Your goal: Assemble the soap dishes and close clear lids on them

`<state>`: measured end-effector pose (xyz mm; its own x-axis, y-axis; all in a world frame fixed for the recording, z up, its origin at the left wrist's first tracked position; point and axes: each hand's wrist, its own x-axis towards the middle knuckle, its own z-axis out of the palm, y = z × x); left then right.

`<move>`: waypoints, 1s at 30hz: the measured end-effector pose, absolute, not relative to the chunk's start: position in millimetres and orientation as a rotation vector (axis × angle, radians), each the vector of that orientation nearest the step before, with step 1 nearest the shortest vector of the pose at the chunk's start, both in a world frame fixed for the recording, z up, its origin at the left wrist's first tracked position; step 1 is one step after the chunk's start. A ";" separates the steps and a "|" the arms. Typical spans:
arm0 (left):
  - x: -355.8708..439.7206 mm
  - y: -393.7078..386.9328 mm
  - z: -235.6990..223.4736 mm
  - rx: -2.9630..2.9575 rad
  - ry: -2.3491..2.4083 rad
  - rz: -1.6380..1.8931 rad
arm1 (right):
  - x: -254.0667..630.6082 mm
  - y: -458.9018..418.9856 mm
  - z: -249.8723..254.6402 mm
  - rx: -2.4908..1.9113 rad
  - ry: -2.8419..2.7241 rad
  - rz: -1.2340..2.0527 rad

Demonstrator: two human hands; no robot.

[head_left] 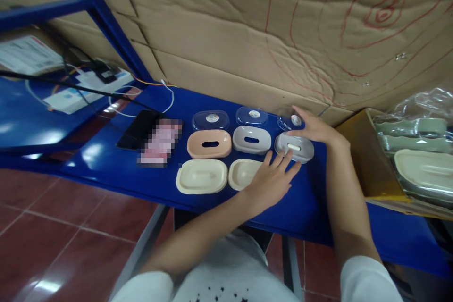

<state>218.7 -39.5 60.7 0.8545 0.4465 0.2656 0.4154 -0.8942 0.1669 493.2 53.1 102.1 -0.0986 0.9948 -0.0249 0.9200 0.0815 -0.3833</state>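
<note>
My left hand [274, 179] lies palm down with fingers stretched and apart, its fingertips at the front edge of a grey oval dish [303, 151] with a pale oblong middle. The hand partly covers a cream oval tray [242, 177]. My right hand [313, 125] reaches in from the right, thumb and fingers apart, beside a clear oval lid [285, 121] with a round label; whether it touches the lid I cannot tell. Left of the grey dish sit a light grey slotted dish [242, 134] and a peach slotted dish [194, 144].
Another cream tray [201, 184] and two more clear lids, one at the far left [203, 120], lie on the blue table [106, 165]. A phone [161, 141] rests further left. A cardboard box [364, 165] of wrapped dishes stands right; a cardboard wall [219, 47] rises behind.
</note>
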 end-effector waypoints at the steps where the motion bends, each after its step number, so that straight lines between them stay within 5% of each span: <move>1: 229.7 -35.6 59.4 2.932 0.714 0.431 | 493.2 60.1 97.2 -1.920 -2.128 0.434; 11: 242.8 -47.5 52.7 3.044 0.519 0.492 | 497.0 73.1 73.3 -1.898 -2.265 0.600; 30: 257.2 -26.2 87.1 3.038 0.624 0.390 | 495.9 52.4 105.8 -1.933 -2.167 0.633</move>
